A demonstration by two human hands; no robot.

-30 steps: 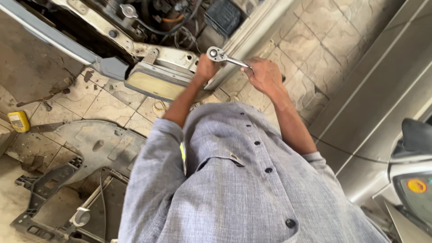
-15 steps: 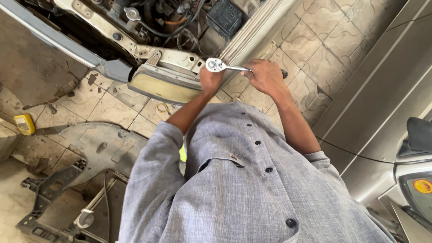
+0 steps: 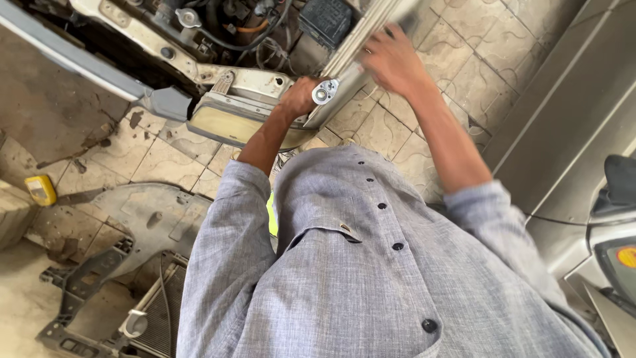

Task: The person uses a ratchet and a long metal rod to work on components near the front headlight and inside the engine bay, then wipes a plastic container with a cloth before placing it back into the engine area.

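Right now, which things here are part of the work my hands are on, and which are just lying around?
In hand:
left hand holding the ratchet wrench head
right hand on the blurred handle
headlight
car's front panel

Lying about:
yellow container
detached grey panel
black bracket frame

I'm in a car repair workshop. Evidence: open engine bay (image 3: 245, 26) w/ hoses + black fuse box (image 3: 326, 20), headlamp (image 3: 232, 122) exposed, bumper off. Stripped body panel (image 3: 126, 212) + radiator frame (image 3: 106, 311) lying on stained tile floor (image 3: 79, 146). Another vehicle (image 3: 616, 225) parked right beside.
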